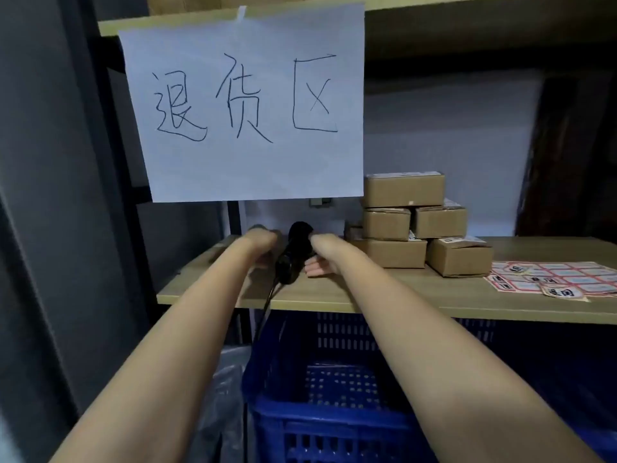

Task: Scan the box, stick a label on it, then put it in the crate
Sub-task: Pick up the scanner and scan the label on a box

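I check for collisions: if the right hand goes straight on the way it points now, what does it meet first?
Probably the black scanner: the right hand points left and forward, its fingers right beside it. Contact and depth are unclear.

— What do you see around you?
— You stand before a wooden shelf (434, 297) with a dark metal frame (117, 168). A handwritten paper sign (247, 105) hangs from the upper board (467, 8). The wall (450, 128) behind is pale; light is dim.

Both bare forearms reached forward, nearly parallel. The left hand (262, 240) was curled, knuckles up. The right hand (319, 259) bent down, fingers loosely spread.
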